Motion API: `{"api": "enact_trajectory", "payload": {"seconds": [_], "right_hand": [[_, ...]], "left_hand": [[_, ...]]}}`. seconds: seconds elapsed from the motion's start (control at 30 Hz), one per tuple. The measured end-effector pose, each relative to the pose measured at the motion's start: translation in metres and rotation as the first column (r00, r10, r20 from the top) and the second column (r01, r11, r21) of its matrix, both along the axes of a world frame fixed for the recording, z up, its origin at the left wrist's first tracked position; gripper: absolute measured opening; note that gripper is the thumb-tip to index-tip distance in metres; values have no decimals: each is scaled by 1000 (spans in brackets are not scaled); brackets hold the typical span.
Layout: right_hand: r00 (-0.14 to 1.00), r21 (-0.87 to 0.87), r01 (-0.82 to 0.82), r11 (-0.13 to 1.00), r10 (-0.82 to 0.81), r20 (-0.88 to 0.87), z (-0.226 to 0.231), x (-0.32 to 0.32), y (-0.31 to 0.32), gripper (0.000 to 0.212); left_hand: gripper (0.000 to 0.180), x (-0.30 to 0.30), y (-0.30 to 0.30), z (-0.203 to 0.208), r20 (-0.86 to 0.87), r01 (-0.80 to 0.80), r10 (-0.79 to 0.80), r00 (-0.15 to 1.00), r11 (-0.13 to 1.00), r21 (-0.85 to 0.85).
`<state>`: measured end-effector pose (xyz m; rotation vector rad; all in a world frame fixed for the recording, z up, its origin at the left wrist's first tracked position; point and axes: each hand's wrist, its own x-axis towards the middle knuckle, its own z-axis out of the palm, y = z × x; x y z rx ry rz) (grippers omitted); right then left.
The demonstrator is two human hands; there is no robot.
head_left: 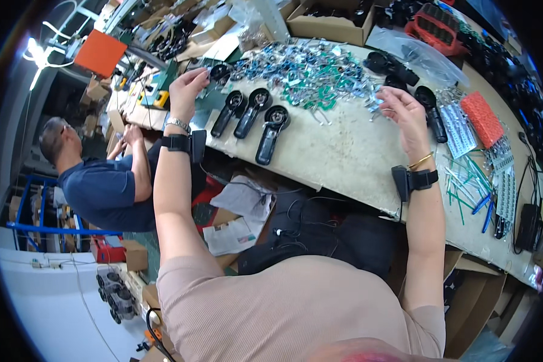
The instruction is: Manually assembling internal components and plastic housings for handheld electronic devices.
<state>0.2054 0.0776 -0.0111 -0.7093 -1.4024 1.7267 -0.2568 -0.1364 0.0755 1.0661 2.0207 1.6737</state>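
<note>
My left hand [187,92] is raised over the far left part of the bench, its fingertips pinched together beside a round black part [220,73]. Whatever lies in that pinch is too small to make out. My right hand [405,112] hovers on the right with thumb and fingers drawn together, close to a black handheld housing [431,113]; its contents I cannot make out. Between the hands spreads a pile of small circuit boards with wires [320,75]. Three black paddle-shaped housings, among them the nearest housing [273,135], lie open side up near my left wrist.
At the right are a red foam block [482,119], circuit board panels [458,130], green strips [461,187] and blue-handled tools [485,211]. A cardboard box [332,29] stands behind the pile. A co-worker in a dark shirt [105,196] sits at the left.
</note>
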Motion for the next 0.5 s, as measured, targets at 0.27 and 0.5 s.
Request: {"api": "enact_trajectory", "payload": {"seconds": [0.27,0.5], "right_hand": [[999,-12,-9,1000,10,37,-3,-3,-5,31],[999,-14,-40,999,40,29,-7,-3,-3,31]], "left_hand": [[23,-1,-27,-4,-265,105,-178,948,957,-270],[19,0,-5,-19,-405,150,-327,854,899,-411]]}}
